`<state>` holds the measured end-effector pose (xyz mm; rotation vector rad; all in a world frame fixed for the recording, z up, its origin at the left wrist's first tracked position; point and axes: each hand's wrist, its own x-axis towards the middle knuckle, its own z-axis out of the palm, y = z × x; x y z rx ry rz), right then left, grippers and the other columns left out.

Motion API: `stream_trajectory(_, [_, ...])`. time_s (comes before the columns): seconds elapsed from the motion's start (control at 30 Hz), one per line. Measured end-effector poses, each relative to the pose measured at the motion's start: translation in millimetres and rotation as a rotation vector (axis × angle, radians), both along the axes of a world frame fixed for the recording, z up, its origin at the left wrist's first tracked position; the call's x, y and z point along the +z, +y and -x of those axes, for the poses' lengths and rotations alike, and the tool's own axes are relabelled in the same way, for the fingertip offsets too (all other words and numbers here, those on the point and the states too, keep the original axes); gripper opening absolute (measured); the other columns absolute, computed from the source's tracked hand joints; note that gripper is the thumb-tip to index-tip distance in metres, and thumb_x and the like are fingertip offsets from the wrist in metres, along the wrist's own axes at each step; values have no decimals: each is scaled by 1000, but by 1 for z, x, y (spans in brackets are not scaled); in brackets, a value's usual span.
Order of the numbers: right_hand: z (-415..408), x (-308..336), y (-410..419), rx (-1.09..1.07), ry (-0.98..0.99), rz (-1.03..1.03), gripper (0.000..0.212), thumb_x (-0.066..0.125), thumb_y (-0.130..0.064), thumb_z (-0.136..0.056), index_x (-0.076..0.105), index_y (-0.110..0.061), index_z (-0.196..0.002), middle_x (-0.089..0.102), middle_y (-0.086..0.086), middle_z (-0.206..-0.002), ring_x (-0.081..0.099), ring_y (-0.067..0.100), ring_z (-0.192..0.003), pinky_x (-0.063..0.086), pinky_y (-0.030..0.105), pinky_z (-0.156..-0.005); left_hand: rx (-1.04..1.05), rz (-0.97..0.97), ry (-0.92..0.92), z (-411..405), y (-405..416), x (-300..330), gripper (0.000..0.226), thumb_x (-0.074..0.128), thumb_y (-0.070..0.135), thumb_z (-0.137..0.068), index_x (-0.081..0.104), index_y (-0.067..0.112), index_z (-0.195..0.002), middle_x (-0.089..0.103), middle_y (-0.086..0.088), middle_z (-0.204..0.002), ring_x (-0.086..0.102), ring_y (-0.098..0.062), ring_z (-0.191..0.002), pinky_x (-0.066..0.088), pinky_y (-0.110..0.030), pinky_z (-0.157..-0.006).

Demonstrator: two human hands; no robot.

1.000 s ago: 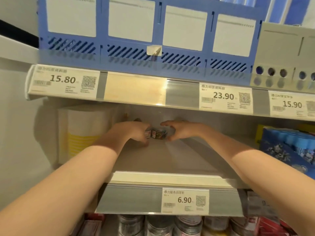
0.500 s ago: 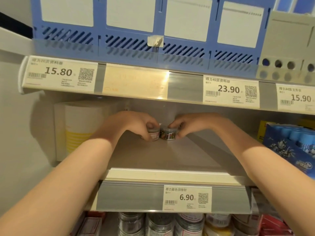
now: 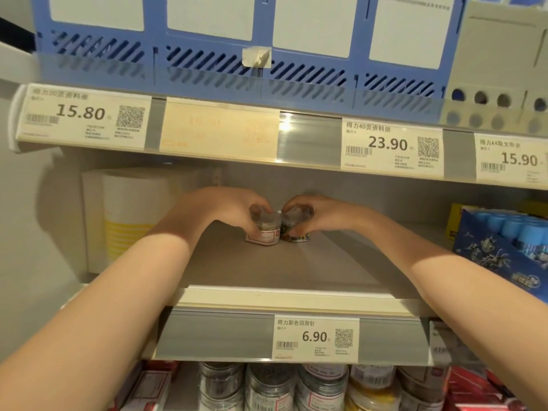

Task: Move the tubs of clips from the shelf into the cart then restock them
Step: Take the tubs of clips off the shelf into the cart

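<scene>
The shelf (image 3: 267, 262) with the 6.90 price tag (image 3: 315, 338) on its front edge is the landmark here. Above it sits a blue file rack (image 3: 207, 63). At its left end stands a white and yellow pack (image 3: 130, 215); at its right end, a blue carton (image 3: 510, 247). Toward the back of the shelf, near its middle, two small tubs rest touching each other. The left hand (image 3: 225, 209) curls over the white-labelled tub (image 3: 264, 234), gripping its clear lid. The right hand (image 3: 308, 213) likewise grips the dark-labelled tub (image 3: 296, 232), fingers wrapped round the top.
</scene>
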<state>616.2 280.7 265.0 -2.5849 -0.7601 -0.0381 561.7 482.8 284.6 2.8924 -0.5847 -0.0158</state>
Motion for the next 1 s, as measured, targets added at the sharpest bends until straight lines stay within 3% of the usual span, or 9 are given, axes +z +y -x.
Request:
stream_trajectory(0.13, [10,16,-2,-44,-72,-176,52,78,-29,-74,52,-29,-119,54,-4,-118,54,13,-105,48,25,-83,17,33,33,2,-2,2,70,69,29,-83,31,35,-141,52,8,-130,50,-11,-112,35,-23,-90])
stream_trajectory(0.27, [20,22,2,-10,-20,-334,59,79,-28,-73,51,-28,-124,54,-17,-107,53,0,-100,46,9,-68,69,168,11,0,2,2,82,72,41,-78,20,30,-141,58,8,-121,55,-15,-108,40,-34,-99])
stream_trajectory(0.4, [21,11,15,30,-10,-323,64,78,-27,-74,46,-25,-129,50,-15,-113,49,6,-110,42,16,-85,61,133,-14,2,3,-1,95,73,46,-75,9,33,-143,53,1,-124,54,-20,-109,42,-33,-96])
stream_trajectory(0.53, [22,7,23,53,-5,-389,65,80,-22,-72,46,-21,-128,53,-7,-118,52,5,-107,44,10,-84,29,157,-23,2,3,-1,92,75,41,-75,14,35,-144,46,-1,-134,54,-21,-112,44,-37,-98])
stream_trajectory(0.7, [25,11,19,82,84,-319,66,78,-15,-73,45,-18,-130,55,0,-124,54,11,-114,44,24,-98,20,282,13,-2,3,-3,74,77,31,-74,31,35,-131,50,-1,-124,57,-17,-102,56,-28,-76])
stream_trajectory(0.9, [10,11,-2,-45,68,-24,64,76,-15,-77,44,-19,-132,48,-2,-120,54,13,-102,46,23,-87,39,334,11,-5,-2,-7,66,76,24,-75,31,30,-124,55,-4,-114,61,-16,-87,51,-23,-60])
stream_trajectory(1.0, [-8,6,-16,-120,17,67,62,75,-15,-77,45,-15,-132,48,3,-123,52,17,-106,43,28,-92,10,344,11,-5,-4,-9,65,73,21,-78,33,35,-127,54,-4,-118,60,-16,-91,52,-23,-63])
